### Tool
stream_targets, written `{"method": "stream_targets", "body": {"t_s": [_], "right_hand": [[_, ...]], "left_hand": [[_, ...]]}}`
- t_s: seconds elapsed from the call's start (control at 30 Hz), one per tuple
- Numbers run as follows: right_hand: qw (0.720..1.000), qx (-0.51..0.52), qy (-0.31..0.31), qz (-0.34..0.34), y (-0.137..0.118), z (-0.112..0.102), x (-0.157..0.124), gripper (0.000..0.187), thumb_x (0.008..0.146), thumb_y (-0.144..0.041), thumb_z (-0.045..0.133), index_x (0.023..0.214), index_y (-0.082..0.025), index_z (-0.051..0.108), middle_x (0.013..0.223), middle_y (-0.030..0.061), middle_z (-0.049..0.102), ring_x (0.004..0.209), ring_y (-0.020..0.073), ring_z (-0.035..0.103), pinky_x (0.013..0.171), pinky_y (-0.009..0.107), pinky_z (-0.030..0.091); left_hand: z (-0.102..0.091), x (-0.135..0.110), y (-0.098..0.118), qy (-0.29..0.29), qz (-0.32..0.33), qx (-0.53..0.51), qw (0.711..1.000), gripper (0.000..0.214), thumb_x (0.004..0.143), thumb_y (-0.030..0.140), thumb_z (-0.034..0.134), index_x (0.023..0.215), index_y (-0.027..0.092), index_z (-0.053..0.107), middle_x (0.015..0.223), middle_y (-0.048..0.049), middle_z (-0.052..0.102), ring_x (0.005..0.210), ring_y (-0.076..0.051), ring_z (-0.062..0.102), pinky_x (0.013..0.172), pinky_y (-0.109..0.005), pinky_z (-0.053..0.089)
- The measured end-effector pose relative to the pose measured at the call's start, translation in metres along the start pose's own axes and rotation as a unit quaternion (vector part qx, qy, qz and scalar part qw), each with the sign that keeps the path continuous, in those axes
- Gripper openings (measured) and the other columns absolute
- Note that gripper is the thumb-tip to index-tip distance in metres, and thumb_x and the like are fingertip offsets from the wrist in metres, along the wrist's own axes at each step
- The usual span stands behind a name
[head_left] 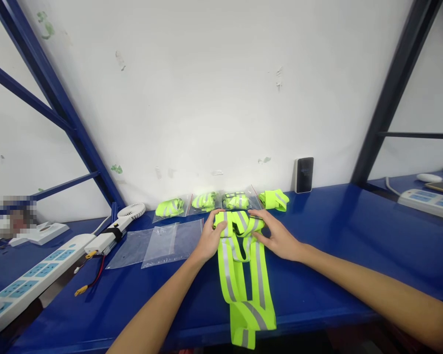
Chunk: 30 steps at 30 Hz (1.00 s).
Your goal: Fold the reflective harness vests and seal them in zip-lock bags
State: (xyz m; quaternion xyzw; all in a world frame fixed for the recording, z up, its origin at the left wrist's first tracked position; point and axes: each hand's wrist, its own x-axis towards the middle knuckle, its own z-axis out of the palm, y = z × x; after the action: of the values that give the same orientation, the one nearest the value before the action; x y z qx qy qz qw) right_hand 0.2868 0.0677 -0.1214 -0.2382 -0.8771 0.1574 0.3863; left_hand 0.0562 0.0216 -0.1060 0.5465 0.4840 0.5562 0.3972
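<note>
- The left hand (208,239) is half open, its fingers curved over the left side of the folded top of a neon yellow reflective safety vest (243,275), and it has hold of the fabric there.
- The right hand (276,236) is also half open, with its fingers spread and pressed on the right side of the same fold, holding it from the other side.
- The vest lies on a blue workbench (335,246) directly in front of the person. Its top is gathered into a fold between the hands, while its grey-striped straps run toward the person and hang over the bench's near edge.
- Just beyond the hands, against the wall, sit three yellow bundles in clear plastic bags (205,200) in a row, with an unbagged folded yellow bundle (274,199) at the right end.
- Two flat, empty clear plastic bags (172,243) overlap on the bench just beside the left hand.
- Farther left lie a white power strip (33,280), a small white handheld fan (127,216) and red and black wires with yellow connectors (92,280).
- A black power bank (304,175) stands upright against the white wall (206,98).
- At far right, a second power strip (426,204) sits near a white computer mouse (428,177).
</note>
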Motion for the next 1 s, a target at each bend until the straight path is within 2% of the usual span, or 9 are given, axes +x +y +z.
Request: {"method": "stream_targets", "body": {"t_s": [0.07, 0.17, 0.27, 0.37, 0.53, 0.67, 0.77, 0.87, 1.0], "right_hand": [[0.999, -0.037, 0.006, -0.014, 0.001, -0.003, 0.001, 0.055, 0.094, -0.031, 0.053, 0.144, -0.031, 0.031, 0.138, 0.0128, 0.045, 0.127, 0.0300, 0.049, 0.101, 0.050, 0.047], [0.988, -0.124, -0.005, -0.093, 0.002, -0.007, 0.007, 0.060, 0.091, -0.026, 0.057, 0.145, -0.030, 0.033, 0.148, 0.0147, 0.034, 0.136, 0.0324, 0.040, 0.105, 0.052, 0.042], [0.968, -0.182, -0.040, -0.168, 0.001, -0.007, 0.016, 0.066, 0.085, -0.012, 0.056, 0.145, -0.032, 0.037, 0.153, 0.0134, 0.030, 0.140, 0.0340, 0.032, 0.108, 0.057, 0.035], [0.963, -0.185, -0.078, -0.178, -0.006, -0.008, 0.026, 0.071, 0.080, -0.006, 0.056, 0.143, -0.034, 0.041, 0.152, 0.0118, 0.035, 0.140, 0.0344, 0.033, 0.108, 0.059, 0.031], [0.972, -0.033, -0.211, -0.101, -0.027, -0.015, 0.039, 0.080, 0.079, -0.021, 0.064, 0.150, -0.031, 0.028, 0.146, 0.0107, 0.041, 0.127, 0.0303, 0.048, 0.102, 0.046, 0.043], [0.991, 0.042, -0.113, -0.064, -0.029, -0.006, 0.042, 0.050, 0.089, -0.023, 0.055, 0.137, -0.027, 0.045, 0.128, 0.0102, 0.053, 0.119, 0.0268, 0.053, 0.102, 0.043, 0.043], [0.992, 0.117, -0.034, 0.011, -0.025, 0.005, 0.040, 0.027, 0.093, -0.034, 0.051, 0.116, -0.023, 0.060, 0.113, 0.0097, 0.059, 0.106, 0.0268, 0.058, 0.093, 0.042, 0.048], [0.955, 0.256, 0.024, 0.147, -0.023, 0.011, 0.037, 0.033, 0.092, -0.045, 0.052, 0.115, -0.023, 0.060, 0.093, 0.0058, 0.064, 0.087, 0.0253, 0.063, 0.079, 0.040, 0.053], [0.885, 0.373, 0.066, 0.272, -0.026, 0.007, 0.033, 0.060, 0.084, -0.044, 0.063, 0.138, -0.030, 0.042, 0.076, 0.0000, 0.062, 0.066, 0.0206, 0.062, 0.061, 0.034, 0.053]], "left_hand": [[-0.002, 0.003, -0.004, 0.025, -0.022, -0.029, 0.999, 0.034, 0.079, 0.036, 0.061, 0.111, 0.023, 0.056, 0.092, 0.0003, 0.065, 0.078, -0.017, 0.062, 0.069, -0.026, 0.047], [-0.005, 0.007, -0.009, 0.056, -0.044, -0.091, 0.993, 0.032, 0.079, 0.037, 0.062, 0.107, 0.022, 0.060, 0.094, -0.0003, 0.066, 0.082, -0.017, 0.063, 0.070, -0.025, 0.047], [-0.006, 0.009, -0.010, 0.046, -0.044, -0.164, 0.984, 0.032, 0.078, 0.038, 0.063, 0.104, 0.020, 0.061, 0.092, -0.0008, 0.066, 0.081, -0.017, 0.063, 0.074, -0.026, 0.048], [-0.004, 0.007, -0.006, 0.023, -0.065, -0.194, 0.978, 0.033, 0.076, 0.040, 0.064, 0.100, 0.017, 0.063, 0.088, -0.0015, 0.067, 0.078, -0.017, 0.064, 0.075, -0.028, 0.049], [-0.002, 0.003, 0.002, 0.022, -0.120, -0.233, 0.965, 0.033, 0.077, 0.039, 0.061, 0.100, 0.016, 0.063, 0.082, -0.0019, 0.068, 0.070, -0.017, 0.064, 0.070, -0.029, 0.051], [-0.004, 0.001, 0.006, -0.020, -0.132, -0.258, 0.957, 0.041, 0.081, 0.045, 0.053, 0.108, 0.016, 0.063, 0.085, -0.0048, 0.071, 0.072, -0.020, 0.066, 0.069, -0.032, 0.051], [-0.007, 0.001, 0.003, -0.109, -0.119, -0.212, 0.964, 0.065, 0.083, 0.066, 0.039, 0.117, 0.015, 0.061, 0.097, -0.0094, 0.072, 0.084, -0.024, 0.067, 0.072, -0.033, 0.051], [-0.011, -0.001, -0.001, -0.169, -0.104, -0.096, 0.975, 0.076, 0.085, 0.074, 0.026, 0.126, 0.019, 0.058, 0.112, -0.0099, 0.069, 0.100, -0.027, 0.064, 0.075, -0.033, 0.050], [-0.010, -0.007, -0.002, -0.176, 0.007, 0.059, 0.983, 0.058, 0.090, 0.057, 0.047, 0.137, 0.023, 0.049, 0.137, -0.0098, 0.055, 0.122, -0.029, 0.052, 0.088, -0.037, 0.048]]}}
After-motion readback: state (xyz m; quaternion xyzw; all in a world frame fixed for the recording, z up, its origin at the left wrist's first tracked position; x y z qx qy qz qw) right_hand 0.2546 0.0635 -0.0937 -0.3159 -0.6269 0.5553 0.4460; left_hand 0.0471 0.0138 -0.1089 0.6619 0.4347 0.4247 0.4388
